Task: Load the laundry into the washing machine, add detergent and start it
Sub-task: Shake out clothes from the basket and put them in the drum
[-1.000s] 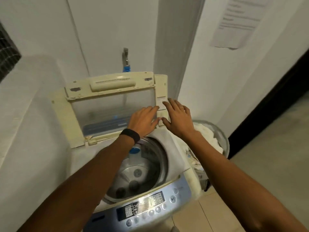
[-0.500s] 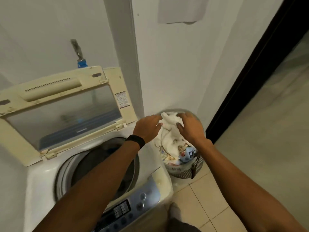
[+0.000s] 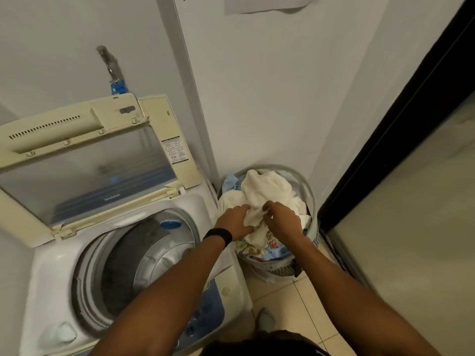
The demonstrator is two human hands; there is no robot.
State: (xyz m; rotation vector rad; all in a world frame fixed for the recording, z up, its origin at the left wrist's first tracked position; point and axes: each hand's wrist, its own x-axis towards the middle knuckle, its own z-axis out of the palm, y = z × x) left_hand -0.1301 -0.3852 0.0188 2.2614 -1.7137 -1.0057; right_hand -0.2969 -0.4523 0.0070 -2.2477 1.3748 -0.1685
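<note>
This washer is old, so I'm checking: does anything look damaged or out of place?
The yellowed plastic lid of the white top-loading washing machine looks chipped at its lower edge, near both hinge corners. Nothing else stands out.

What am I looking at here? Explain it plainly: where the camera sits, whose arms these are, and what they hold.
There is no robot here. A person wears one wide-angle camera on the head, so the picture looks forward and down along their own two arms. On the left stands a top-loading washer. Its lid is raised, so the drum is open from above. Beside it, on the tiled floor, stands a round basket heaped with laundry. Both hands are at the basket. The left hand, which has a dark wristband, and the right hand each grip the white cloth on top of the heap. The cloth is not yet lifted clear of the basket.
</note>
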